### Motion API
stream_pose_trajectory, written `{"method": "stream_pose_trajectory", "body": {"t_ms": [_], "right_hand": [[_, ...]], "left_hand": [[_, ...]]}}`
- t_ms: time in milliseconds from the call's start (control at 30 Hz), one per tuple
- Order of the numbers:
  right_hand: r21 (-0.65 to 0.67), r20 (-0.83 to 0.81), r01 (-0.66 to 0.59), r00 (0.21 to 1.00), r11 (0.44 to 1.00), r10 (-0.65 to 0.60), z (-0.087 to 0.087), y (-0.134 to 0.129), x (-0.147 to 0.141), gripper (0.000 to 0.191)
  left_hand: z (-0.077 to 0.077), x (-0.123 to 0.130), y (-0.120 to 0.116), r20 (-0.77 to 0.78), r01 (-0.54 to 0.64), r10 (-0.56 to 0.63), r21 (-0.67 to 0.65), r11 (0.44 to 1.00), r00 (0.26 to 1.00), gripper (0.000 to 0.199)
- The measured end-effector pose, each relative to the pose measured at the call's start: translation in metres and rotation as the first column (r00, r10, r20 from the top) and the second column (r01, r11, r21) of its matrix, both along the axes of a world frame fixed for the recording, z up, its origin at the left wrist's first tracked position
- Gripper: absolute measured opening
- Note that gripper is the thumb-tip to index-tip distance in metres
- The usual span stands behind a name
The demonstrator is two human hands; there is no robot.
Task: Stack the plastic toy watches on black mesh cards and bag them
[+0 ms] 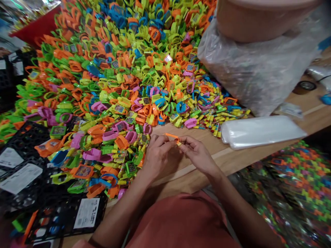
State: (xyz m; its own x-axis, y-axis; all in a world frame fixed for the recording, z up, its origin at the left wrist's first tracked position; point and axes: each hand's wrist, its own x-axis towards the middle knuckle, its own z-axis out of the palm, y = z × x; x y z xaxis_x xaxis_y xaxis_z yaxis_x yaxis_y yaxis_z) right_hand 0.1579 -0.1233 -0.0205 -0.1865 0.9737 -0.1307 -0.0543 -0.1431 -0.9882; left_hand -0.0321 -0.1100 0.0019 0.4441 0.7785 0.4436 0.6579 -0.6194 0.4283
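Between my two hands, over the wooden table (224, 156), is a small orange plastic piece (171, 135) shaped like a toy watch band. My left hand (158, 153) has its fingers closed on the left end of it. The fingertips of my right hand (195, 151) pinch its right end, where a small yellow bit (179, 144) shows. Just left of my left hand and beyond both hands spreads a big heap of toy watches (124, 72) in orange, green, yellow, pink and blue. Small yellow wrapped sticks (217, 119) lie at the heap's right edge.
Clear plastic sleeves (263, 131) lie right of my hands. Behind them stands a filled plastic bag (256, 65) under a pinkish tub (258, 20). Black crates (62, 220) with white labels are at the left. Bags of colourful toys (297, 186) sit below the table's right edge.
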Motion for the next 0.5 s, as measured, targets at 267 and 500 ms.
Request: {"method": "stream_pose_trajectory", "body": {"t_ms": [267,500], "right_hand": [[-0.001,0.051,0.005,0.999,1.000,-0.005,-0.005,-0.002,-0.014,0.030],[0.375,0.498,0.111,0.813,0.920,-0.302,-0.020,0.024,0.046,0.030]], "left_hand": [[0.005,0.002,-0.002,-0.055,-0.011,0.013,0.033,0.999,0.998,0.033],[0.080,-0.096,0.014,-0.057,-0.600,0.601,0.041,0.799,0.797,0.020]]}}
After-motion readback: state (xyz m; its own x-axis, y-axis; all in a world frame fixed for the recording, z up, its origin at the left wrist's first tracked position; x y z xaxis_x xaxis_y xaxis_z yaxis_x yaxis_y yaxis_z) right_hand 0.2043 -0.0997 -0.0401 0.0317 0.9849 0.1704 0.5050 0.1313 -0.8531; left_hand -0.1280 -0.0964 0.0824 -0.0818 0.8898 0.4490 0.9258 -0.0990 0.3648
